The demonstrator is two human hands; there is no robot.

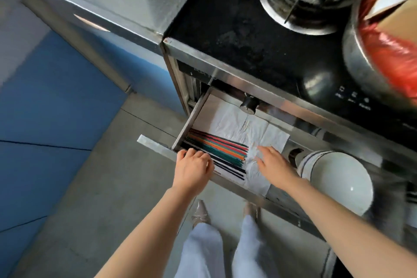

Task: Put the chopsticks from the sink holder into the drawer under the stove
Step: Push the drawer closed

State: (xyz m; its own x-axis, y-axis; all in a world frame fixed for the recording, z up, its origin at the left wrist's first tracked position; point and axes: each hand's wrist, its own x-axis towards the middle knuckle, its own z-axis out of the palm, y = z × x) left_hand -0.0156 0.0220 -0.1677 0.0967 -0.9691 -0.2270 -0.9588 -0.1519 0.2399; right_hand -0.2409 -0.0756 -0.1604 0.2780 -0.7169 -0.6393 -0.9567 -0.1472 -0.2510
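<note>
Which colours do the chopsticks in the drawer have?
Black, green, orange and red chopsticks, clearest in the head view.

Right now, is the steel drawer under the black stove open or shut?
Open. The steel drawer is pulled out, showing coloured chopsticks lying flat on its white paper liner.

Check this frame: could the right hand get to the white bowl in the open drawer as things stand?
Probably yes. The right hand lies flat on the white liner, and the white bowl sits just to its right in the same open drawer. Nothing stands between them, and the bowl's top is uncovered.
</note>
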